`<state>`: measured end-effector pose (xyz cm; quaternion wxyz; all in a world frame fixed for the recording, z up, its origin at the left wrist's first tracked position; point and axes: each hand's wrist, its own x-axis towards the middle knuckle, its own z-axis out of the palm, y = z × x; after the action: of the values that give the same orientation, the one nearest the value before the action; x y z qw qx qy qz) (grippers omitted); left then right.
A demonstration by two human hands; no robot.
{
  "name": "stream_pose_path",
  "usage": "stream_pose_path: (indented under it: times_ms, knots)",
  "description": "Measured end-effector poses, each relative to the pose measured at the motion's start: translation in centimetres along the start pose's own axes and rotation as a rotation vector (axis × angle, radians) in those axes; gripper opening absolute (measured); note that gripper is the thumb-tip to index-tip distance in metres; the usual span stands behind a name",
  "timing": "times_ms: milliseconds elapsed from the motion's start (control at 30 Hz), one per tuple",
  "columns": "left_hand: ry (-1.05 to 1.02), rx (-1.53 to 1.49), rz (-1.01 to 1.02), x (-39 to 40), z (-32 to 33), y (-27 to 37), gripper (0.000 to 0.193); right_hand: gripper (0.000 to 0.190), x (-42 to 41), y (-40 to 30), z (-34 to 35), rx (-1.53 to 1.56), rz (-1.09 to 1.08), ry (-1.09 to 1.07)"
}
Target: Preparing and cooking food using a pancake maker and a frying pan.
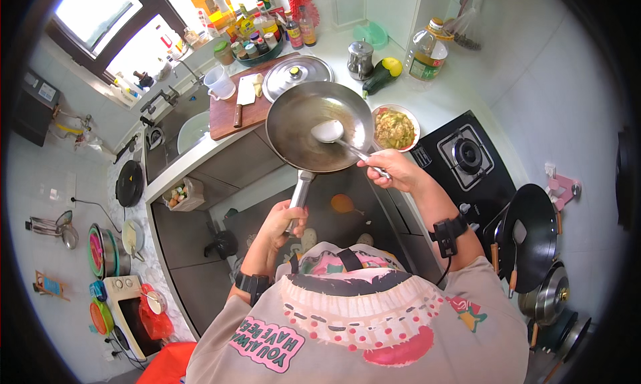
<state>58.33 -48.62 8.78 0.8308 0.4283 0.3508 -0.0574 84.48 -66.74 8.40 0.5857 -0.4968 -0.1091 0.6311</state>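
Note:
My left hand (289,221) is closed around the metal handle of a frying pan (305,118), holding it in the air before my body. In my right hand (393,168) is the handle of a metal ladle (328,131), whose bowl lies over the inside of the pan. No food can be made out in the pan. Right of the pan, a bowl of cooked food (395,128) stands on the counter. Beyond the pan, a steel lid (298,76) with a yellow-topped knob rests partly on a wooden cutting board (225,116).
A cleaver (245,91) lies on the board near a plastic measuring jug (219,83). The black gas stove (466,153) is at the right, beside a wok (531,238). A cut squash (383,76), a metal pot (360,60) and an oil bottle (428,53) stand at the back.

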Motion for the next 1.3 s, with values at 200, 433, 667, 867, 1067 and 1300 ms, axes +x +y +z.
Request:
stream_pose_path:
  times_ms: [200,433,667,867,1067,1300]
  knots:
    - [-0.040,0.051,-0.029,-1.3,-4.7,1.4,0.010,0.024,1.9,1.4,4.6,-0.271,-0.017,0.070]
    - [-0.161,0.177,-0.091,0.4,-5.0,5.3,0.010,0.032,0.4,4.0,6.2,-0.260,-0.084,0.135]
    - [-0.381,0.332,-0.198,5.9,0.1,6.3,0.009,0.034,-6.9,6.6,3.3,0.026,-0.181,0.442]
    - [-0.583,0.344,-0.314,11.6,8.2,3.2,0.010,0.026,-12.7,10.9,-0.8,0.162,-0.283,0.776]
    - [-0.731,0.328,-0.370,16.9,16.3,-1.3,0.009,0.023,-17.8,13.6,-3.7,0.152,-0.210,0.947]
    - [-0.764,0.372,-0.331,21.2,23.2,-5.7,0.008,0.022,-20.0,16.4,-7.1,0.210,-0.147,0.942]
